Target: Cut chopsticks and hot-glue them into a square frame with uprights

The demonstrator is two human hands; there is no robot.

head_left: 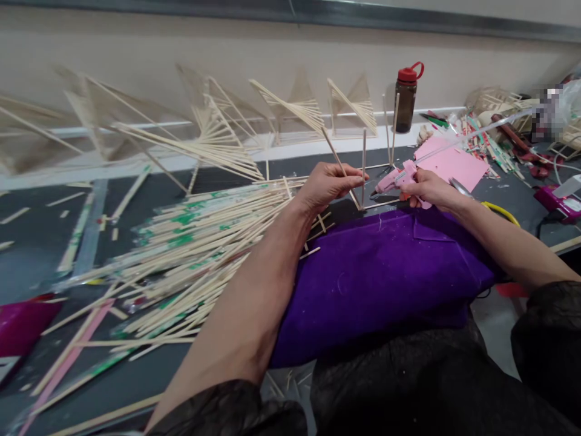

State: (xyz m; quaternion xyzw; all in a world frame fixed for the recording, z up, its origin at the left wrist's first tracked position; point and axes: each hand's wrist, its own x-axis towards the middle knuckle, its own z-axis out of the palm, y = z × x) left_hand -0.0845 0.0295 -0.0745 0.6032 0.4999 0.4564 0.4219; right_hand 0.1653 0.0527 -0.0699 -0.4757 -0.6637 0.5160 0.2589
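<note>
My left hand (334, 181) is closed, its thumb and fingertips pinching a thin wooden stick (364, 148) that stands nearly upright. A second stick (333, 148) slants past the same hand, meeting the upright near its foot. Both belong to a small stick frame with a bottom bar (381, 203) and two more uprights (394, 130) at the back. In my right hand (429, 189) is a pink glue gun (394, 179). Its nozzle points left, close to the frame's near corner and apart from the sticks.
Loose sticks and wrapped bundles (204, 242) lie left. Twisted stick models (290, 109) line the wall. A red-capped bottle (405, 100) stands behind the frame. Pink paper (451, 162), wrapper scraps (488, 142) and a magenta device (560, 203) lie right. Purple cloth (372, 278) covers the near edge.
</note>
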